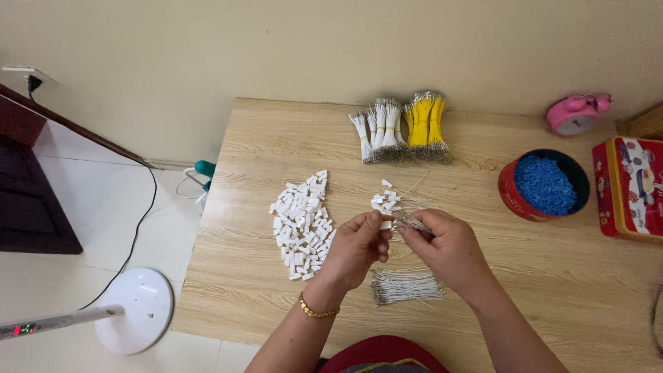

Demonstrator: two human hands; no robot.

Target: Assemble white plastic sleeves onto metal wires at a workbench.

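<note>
My left hand (356,249) and my right hand (445,247) meet over the middle of a wooden table (276,138). Between their fingertips I pinch a small bunch of thin white wires tipped with white plastic connectors (387,202). The left hand wears a gold bracelet. A heap of loose white plastic connectors (302,224) lies just left of my left hand. A bundle of white wires (406,286) lies on the table under my wrists.
Bundles of white wires (378,131) and yellow wires (427,124) lie at the table's far edge. A red tin of blue pieces (544,185), a pink alarm clock (577,113) and a patterned red tin (632,188) stand at the right. A fan base (135,311) stands on the floor at left.
</note>
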